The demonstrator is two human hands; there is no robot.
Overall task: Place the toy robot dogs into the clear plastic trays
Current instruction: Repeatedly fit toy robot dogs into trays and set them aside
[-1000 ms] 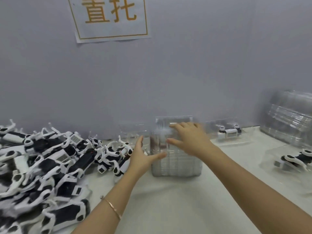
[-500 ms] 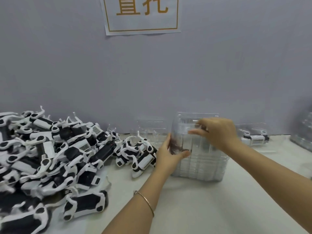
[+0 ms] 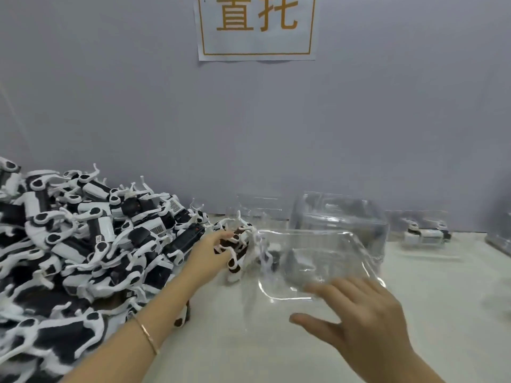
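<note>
A grey wall (image 3: 110, 106) fills the upper part of the view. It is plain and matte, and it goes down to the back edge of the counter (image 3: 249, 352). A white paper sign (image 3: 255, 26) is fixed on this wall, near the middle and high up; the frame cuts off its top. Two large orange Chinese characters stand on the sign, inside a thin orange border line. The lower edge of the paper is slightly wavy. The counter surface is pale, off-white.

toy robot dogs (image 3: 83, 244): black-white patches | tray (image 3: 318, 255): clear | sign (image 3: 305, 26): white (orange lettering)
</note>
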